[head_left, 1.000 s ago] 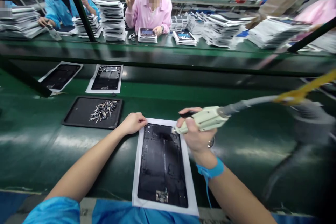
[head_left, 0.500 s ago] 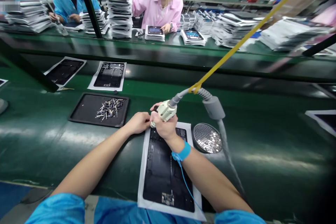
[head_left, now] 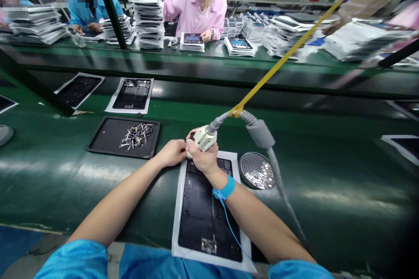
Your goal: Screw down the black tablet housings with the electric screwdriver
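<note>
My right hand (head_left: 205, 157) is wrapped round a cream-coloured corded tool (head_left: 205, 138), held over the top edge of a black tablet housing (head_left: 199, 209). The housing lies on a white sheet (head_left: 176, 226) in front of me. Beside the tool's tip, at the housing's top left corner, my left hand (head_left: 173, 152) has its fingers closed together; what they pinch, if anything, is hidden. A blue strap with a thin cord circles my right wrist.
A black tray (head_left: 108, 139) of small loose parts lies left, a round metal dish (head_left: 258, 171) right. A yellow strap (head_left: 294, 48) holds up the tool's cable (head_left: 260, 133). Two housings (head_left: 132, 93) lie behind the tray. People sit beyond, among stacks (head_left: 146, 22).
The cable and yellow strap have shifted slightly left, and the tool is tilted a little differently. The housings at the back left have moved slightly left. Both hands stay in nearly the same place.
</note>
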`<action>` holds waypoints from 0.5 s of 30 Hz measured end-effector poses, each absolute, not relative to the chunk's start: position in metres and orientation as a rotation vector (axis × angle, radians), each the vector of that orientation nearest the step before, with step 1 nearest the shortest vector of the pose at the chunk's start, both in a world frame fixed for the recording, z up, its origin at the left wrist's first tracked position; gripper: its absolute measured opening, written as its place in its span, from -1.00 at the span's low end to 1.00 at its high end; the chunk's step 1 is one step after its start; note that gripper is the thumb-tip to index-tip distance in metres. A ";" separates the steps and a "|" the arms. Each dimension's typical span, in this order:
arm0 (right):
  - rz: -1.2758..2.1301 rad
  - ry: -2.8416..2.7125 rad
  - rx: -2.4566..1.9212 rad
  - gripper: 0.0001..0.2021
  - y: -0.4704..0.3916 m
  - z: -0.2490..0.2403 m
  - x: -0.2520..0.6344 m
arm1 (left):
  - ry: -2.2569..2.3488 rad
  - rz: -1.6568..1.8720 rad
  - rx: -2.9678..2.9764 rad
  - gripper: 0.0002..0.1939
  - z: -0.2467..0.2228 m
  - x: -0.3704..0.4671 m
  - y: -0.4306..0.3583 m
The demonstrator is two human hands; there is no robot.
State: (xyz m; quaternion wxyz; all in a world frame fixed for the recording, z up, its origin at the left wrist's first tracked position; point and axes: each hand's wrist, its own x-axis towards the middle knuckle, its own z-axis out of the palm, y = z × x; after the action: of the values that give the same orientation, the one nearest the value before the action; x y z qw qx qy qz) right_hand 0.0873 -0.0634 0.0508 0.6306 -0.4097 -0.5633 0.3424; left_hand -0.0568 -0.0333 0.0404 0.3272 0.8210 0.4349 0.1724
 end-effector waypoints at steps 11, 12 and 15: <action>0.574 -1.091 -0.862 -0.79 -0.092 0.093 0.186 | 1.237 0.368 2.585 -0.68 0.055 -0.021 -0.040; 0.528 -1.089 -0.890 -0.80 -0.098 0.092 0.200 | 1.203 0.308 2.611 -0.67 0.054 -0.012 -0.039; 0.430 -1.077 -0.964 -0.83 -0.114 0.083 0.228 | 1.063 0.156 2.636 -0.82 0.049 0.008 -0.025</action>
State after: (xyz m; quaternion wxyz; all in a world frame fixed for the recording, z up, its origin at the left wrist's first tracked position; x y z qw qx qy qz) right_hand 0.2278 -0.1145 0.0832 0.7291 -0.4375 -0.4888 0.1954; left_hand 0.0080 -0.0245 0.0492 0.1469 0.9160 0.3695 0.0541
